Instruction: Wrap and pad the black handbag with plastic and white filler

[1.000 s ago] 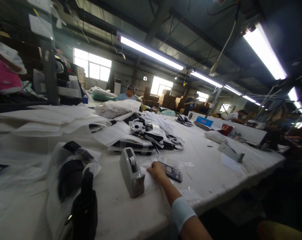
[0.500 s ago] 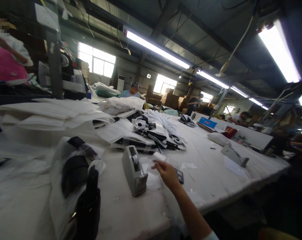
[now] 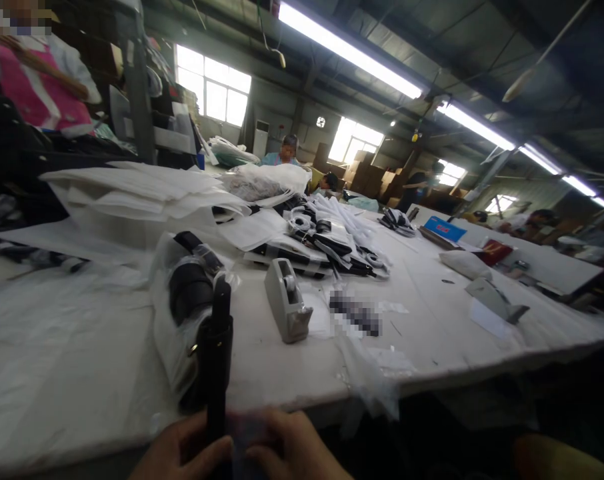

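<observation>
One black bag (image 3: 217,353) lies close to the near edge of the tabletop (image 3: 255,370), partly tucked in a loose white wrap (image 3: 165,313). That spot seems picked so both hands can get to it without a stretch. The left hand (image 3: 179,450) has its fingers bent round the low end of the bag's thin, dark part, gripping it, most likely so it does not slide about. The right hand (image 3: 295,447) is just beside it, with its fingers curled in toward the bag. It is too blurry there, so I cannot tell if those fingers pinch anything.

A grey tape dispenser (image 3: 285,303) stands a little farther in, with its cutting end toward the near edge. I think it faces that way so tape is easy to pull. A thin plastic sheet (image 3: 369,380) droops over the near edge, it seems because part of it sticks out too far. A messy pile of black and white things (image 3: 297,257) sits nearer the far edge, perhaps to leave room in front. Big white sheets (image 3: 132,193) lie stacked left of it, maybe to keep them together.
</observation>
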`<action>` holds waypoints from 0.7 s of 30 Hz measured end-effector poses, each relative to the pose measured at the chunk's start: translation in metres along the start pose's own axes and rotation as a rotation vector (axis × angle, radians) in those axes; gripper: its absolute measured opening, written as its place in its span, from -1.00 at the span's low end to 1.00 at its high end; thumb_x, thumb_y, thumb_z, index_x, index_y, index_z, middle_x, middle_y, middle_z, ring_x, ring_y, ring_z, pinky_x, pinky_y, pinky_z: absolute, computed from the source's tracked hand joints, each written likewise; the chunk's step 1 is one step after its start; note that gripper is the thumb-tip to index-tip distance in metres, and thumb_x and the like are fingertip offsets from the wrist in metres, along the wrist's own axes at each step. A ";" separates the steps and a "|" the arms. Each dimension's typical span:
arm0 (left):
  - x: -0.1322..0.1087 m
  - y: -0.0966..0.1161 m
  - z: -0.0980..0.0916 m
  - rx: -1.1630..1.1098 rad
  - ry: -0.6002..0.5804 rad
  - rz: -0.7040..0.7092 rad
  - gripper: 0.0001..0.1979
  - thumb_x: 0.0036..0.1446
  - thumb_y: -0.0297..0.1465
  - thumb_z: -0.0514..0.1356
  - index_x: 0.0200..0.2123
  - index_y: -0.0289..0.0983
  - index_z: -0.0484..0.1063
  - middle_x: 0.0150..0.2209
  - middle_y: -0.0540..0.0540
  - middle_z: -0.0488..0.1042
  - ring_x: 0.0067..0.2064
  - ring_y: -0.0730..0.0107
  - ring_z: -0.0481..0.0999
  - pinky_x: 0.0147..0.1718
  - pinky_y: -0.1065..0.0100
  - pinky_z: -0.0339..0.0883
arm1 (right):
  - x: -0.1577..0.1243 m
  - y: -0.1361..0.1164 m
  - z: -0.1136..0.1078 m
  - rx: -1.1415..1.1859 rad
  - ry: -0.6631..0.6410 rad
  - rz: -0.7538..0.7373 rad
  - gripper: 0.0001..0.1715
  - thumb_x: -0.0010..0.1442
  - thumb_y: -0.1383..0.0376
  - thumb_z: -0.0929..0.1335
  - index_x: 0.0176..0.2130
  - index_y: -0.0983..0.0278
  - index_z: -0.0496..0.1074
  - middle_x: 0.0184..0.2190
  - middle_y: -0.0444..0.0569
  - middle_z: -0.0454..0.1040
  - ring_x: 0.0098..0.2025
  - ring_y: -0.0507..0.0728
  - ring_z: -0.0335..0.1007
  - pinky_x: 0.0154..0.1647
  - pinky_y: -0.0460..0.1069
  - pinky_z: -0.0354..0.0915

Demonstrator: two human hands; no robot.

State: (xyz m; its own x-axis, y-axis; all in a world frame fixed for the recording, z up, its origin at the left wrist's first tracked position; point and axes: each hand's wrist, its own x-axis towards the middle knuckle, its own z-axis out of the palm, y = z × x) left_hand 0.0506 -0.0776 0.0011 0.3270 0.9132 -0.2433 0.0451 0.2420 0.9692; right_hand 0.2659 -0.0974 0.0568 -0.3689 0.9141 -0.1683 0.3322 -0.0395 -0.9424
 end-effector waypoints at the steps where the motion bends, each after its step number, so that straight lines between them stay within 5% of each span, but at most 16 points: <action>1: -0.001 -0.001 0.001 0.042 0.021 -0.004 -0.49 -0.10 0.08 0.35 -0.21 -0.16 0.65 -0.17 -0.09 0.65 -0.08 -0.05 0.58 0.01 0.15 0.44 | 0.000 0.002 0.003 -0.026 0.029 -0.009 -0.64 0.09 0.40 0.41 -0.11 0.14 0.60 -0.26 -0.13 0.63 -0.19 0.17 0.54 -0.20 -0.07 0.38; 5: -0.002 -0.003 0.001 0.176 0.051 0.008 -0.57 0.00 0.01 0.31 -0.26 -0.21 0.65 -0.28 -0.06 0.66 -0.15 -0.03 0.60 -0.05 0.18 0.46 | 0.004 0.011 0.013 -0.014 0.207 -0.036 -0.91 0.09 0.30 0.44 -0.36 0.26 0.60 -0.48 -0.16 0.54 -0.38 0.09 0.43 -0.38 -0.11 0.27; 9: -0.004 -0.005 0.005 0.089 0.064 0.061 -0.56 0.01 -0.03 0.34 -0.15 -0.21 0.62 -0.19 -0.08 0.65 -0.06 -0.02 0.58 -0.03 0.21 0.45 | 0.012 0.022 0.022 0.113 0.310 -0.071 -0.76 0.14 0.21 0.43 -0.48 0.30 0.55 -0.60 -0.17 0.46 -0.49 0.03 0.33 -0.46 -0.12 0.20; 15: -0.008 -0.034 0.011 -0.262 0.024 0.040 -0.31 -0.17 -0.04 0.46 0.02 -0.23 0.51 -0.02 -0.20 0.59 0.03 -0.02 0.55 0.06 0.14 0.41 | 0.009 0.030 0.030 0.100 0.290 -0.152 -0.67 0.13 0.05 0.46 -0.39 0.27 0.63 -0.40 -0.04 0.58 -0.28 0.15 0.49 -0.20 -0.05 0.34; 21: -0.019 -0.058 0.009 -0.137 0.045 0.005 -0.35 -0.18 0.04 0.43 -0.10 -0.29 0.56 -0.21 -0.21 0.63 -0.14 0.00 0.60 -0.10 0.19 0.47 | 0.024 0.006 0.025 0.043 0.203 -0.142 -0.59 0.24 0.07 0.37 0.00 0.22 0.53 -0.22 -0.03 0.59 -0.26 0.12 0.48 -0.22 -0.05 0.35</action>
State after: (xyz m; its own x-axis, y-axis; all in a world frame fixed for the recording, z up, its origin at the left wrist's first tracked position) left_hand 0.0506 -0.1120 -0.0500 0.2838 0.9275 -0.2434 -0.0870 0.2777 0.9567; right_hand 0.2372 -0.0863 0.0399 -0.2260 0.9738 0.0236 0.2512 0.0816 -0.9645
